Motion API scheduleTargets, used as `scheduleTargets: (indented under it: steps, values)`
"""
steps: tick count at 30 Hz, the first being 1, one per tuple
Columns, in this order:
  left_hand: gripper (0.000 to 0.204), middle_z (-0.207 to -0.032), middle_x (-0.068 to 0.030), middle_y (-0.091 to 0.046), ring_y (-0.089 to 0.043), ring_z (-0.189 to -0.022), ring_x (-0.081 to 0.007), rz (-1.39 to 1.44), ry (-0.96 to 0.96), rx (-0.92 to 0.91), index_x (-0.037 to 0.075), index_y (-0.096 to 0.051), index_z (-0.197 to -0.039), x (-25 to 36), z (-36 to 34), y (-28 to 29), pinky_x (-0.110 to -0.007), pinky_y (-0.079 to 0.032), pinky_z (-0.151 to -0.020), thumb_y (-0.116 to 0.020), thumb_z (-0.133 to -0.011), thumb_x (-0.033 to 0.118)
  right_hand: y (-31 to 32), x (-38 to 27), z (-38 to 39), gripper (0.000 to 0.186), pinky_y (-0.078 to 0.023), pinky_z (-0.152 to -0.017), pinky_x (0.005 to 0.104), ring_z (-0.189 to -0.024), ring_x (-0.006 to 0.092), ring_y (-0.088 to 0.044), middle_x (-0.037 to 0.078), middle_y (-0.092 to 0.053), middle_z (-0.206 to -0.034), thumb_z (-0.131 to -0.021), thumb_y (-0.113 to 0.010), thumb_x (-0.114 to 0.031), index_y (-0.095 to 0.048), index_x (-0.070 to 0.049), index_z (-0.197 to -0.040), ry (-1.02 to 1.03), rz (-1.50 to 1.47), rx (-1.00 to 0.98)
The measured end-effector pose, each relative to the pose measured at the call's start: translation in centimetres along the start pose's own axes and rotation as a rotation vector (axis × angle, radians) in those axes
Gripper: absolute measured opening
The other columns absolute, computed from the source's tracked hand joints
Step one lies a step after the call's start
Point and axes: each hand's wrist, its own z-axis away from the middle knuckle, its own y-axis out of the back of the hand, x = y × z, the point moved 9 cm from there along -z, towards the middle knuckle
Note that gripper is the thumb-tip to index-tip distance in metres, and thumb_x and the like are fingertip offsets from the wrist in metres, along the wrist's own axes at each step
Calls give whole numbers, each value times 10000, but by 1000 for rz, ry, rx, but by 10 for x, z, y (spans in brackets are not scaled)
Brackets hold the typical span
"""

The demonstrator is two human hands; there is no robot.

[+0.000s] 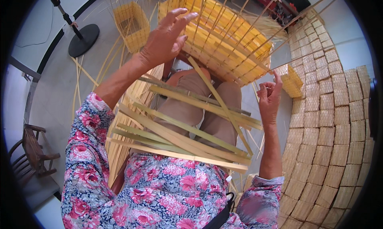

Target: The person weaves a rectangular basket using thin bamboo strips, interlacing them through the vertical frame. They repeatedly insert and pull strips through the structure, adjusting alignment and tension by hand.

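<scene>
A half-woven yellow bamboo basket (223, 37) leans tilted beyond my knees, with long uncut stakes fanning up from its rim. My left hand (165, 39) is at the basket's left side, its fingers stretched out and the thumb apart. Whether its fingertips touch the weave I cannot tell. My right hand (269, 95) is by the basket's lower right corner, with the index finger pointing up close to that corner and the other fingers loosely bent. Nothing shows in its grasp. Several loose bamboo strips (191, 129) lie across my lap, pale tan and greenish.
A smaller woven basket (133, 25) stands on the floor at the far left, near a round black stand base (83, 40). A bundle of pale strips (115, 149) lies beside my left thigh. Stacked woven pieces (315, 137) line the right side. A wooden chair (36, 149) is at left.
</scene>
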Motion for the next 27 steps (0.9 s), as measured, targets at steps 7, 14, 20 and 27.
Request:
scheduleTargets:
  steps: [7,14,20,27]
  values:
    - [633,-1337,-172,-563,-564,-1235,-364,159,10,-391,135,-477,-1441,12,52,-18,-465,-498,-997,-740,-866,161,28,-13,26,684,-529,-774,265,-877,131,-634,140,-666,-1120,-963,-612,-6,-283,-76,-1558,-13,-10,-32]
    - [569,-1231,-171,-624,-605,-1151,-357,197,-19,-624,87,-507,-1415,16,74,-56,-438,-487,-986,-714,-892,180,-8,12,-7,713,-547,-756,286,-915,144,-646,181,-617,-1271,-974,-654,-89,-254,-30,-1561,-77,-140,-48]
    - [297,-1019,-117,-668,-660,-964,-278,387,178,-823,29,-630,-1210,11,96,-61,-393,-524,-869,-666,-937,141,13,37,11,413,-527,-775,288,-908,128,-652,88,-706,-1067,-1013,-629,-189,-532,39,-1343,-231,-183,-89]
    - [313,-1140,-113,-667,-639,-1079,-276,270,61,-553,66,-632,-1239,10,73,-47,-406,-524,-920,-656,-928,98,5,10,80,191,-526,-793,299,-914,157,-652,70,-654,-935,-978,-655,-170,-679,-3,-1068,-146,102,-400]
